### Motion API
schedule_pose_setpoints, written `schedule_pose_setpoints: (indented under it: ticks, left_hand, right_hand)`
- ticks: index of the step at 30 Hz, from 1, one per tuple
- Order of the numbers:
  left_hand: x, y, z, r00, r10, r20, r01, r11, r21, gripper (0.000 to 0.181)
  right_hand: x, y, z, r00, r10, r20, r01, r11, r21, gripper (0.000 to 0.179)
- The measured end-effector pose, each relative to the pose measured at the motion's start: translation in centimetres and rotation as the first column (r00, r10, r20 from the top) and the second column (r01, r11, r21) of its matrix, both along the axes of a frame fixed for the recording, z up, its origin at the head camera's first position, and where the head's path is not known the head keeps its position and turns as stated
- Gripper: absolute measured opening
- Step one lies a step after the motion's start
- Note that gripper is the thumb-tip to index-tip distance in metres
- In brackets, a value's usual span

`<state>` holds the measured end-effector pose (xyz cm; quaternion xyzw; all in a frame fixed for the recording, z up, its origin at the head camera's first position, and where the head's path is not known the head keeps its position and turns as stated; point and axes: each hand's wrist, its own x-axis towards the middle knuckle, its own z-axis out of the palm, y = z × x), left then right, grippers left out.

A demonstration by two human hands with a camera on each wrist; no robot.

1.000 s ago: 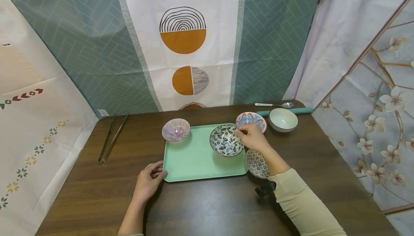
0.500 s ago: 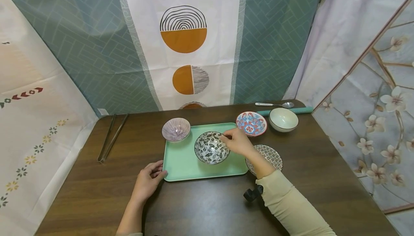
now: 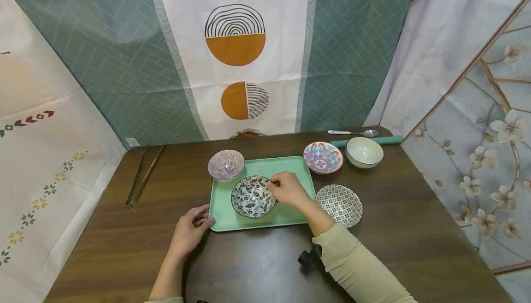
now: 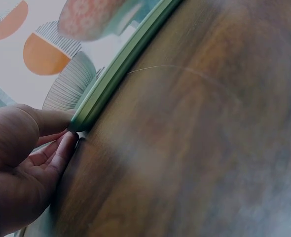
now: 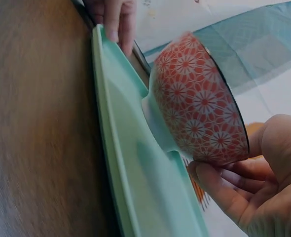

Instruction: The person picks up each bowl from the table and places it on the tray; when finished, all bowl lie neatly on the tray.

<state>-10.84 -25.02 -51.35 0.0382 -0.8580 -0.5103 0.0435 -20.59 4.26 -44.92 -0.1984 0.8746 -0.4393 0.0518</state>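
In the head view, my right hand (image 3: 289, 188) pinches the right rim of a bowl (image 3: 253, 197) with black-and-white leaves inside. Its outside shows red with pale flowers in the right wrist view, where thumb and fingers grip the rim and the bowl's foot is close over the tray. The mint-green tray (image 3: 221, 210) lies on the table under it. At the tray's front left corner, my left hand (image 3: 191, 229) holds the edge between thumb and fingers, also seen in the left wrist view. A purple-striped bowl (image 3: 226, 164) sits at the tray's back left corner.
Right of the tray are a red-and-blue dish (image 3: 322, 157), a white bowl (image 3: 365, 152) and a checkered-pattern dish (image 3: 339, 205). A spoon (image 3: 352, 132) and a teal stick-like thing (image 3: 390, 140) lie at the back right. Metal tongs (image 3: 143, 178) lie at the left.
My right hand has carried the leaf-patterned bowl left and toward me across the tray, uncovering the checkered-pattern dish. The left hand stays at the tray corner.
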Motion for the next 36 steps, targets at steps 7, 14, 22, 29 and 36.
schedule_pose_setpoints:
  ticks: [7, 14, 22, 29, 36]
  left_hand:
    - [0.1, 0.1, 0.0, 1.000, 0.008, -0.007, -0.008, 1.000, 0.012, 0.040]
    - [0.0, 0.4, 0.3, 0.999, -0.019, -0.027, 0.020, 0.999, 0.036, 0.039]
    - [-0.1, 0.3, 0.3, 1.000, -0.007, 0.005, 0.007, 1.000, 0.007, 0.039]
    - [-0.1, 0.2, 0.3, 1.000, 0.003, 0.009, -0.003, 1.000, -0.006, 0.035]
    - [0.2, 0.0, 0.2, 1.000, 0.016, 0.013, -0.016, 1.000, 0.002, 0.033]
  right_hand:
    - [0.7, -2.3, -0.8, 1.000, -0.004, 0.021, 0.004, 1.000, -0.019, 0.047]
    - [1.3, -4.0, -1.7, 0.998, 0.007, 0.068, -0.007, 1.000, -0.009, 0.045]
    - [1.6, -5.6, -1.9, 0.993, 0.051, 0.106, -0.049, 0.999, -0.022, 0.019]
    - [1.9, -5.4, -1.3, 0.986, 0.073, 0.147, -0.068, 0.997, -0.040, 0.028]
    - [1.7, -3.4, 0.0, 0.987, 0.076, 0.141, -0.064, 0.994, -0.086, 0.030]
